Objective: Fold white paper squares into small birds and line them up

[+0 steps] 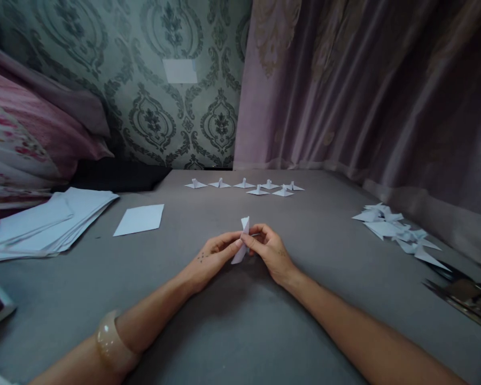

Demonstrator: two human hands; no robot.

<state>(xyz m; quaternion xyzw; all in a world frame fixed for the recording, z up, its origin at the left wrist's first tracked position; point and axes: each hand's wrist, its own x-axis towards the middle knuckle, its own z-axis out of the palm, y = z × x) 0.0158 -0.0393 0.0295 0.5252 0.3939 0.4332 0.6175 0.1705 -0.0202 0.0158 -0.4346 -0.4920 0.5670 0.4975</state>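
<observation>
Between my fingertips, just above the middle of the grey table [208,326], is a narrow piece of folded white paper [237,256]. It stands roughly upright, leaning a little, with a pointed top end. My left hand [215,252] pinches it from the left with thumb and fingers. From the right, my right hand [273,251] pinches the same paper, its thumb meeting the left thumb at the paper's middle. The fingers cover the central part of the folds. A square white sheet [139,220] lies flat on the table, beyond my left hand and to its left.
Several folded paper birds [244,184] stand in rows at the table's back. More folded paper pieces [388,227] are heaped at the right, near scissors [457,305]. A stack of white paper [80,214] lies at the left, before a black item [116,175]. Curtains [344,96] hang along the right.
</observation>
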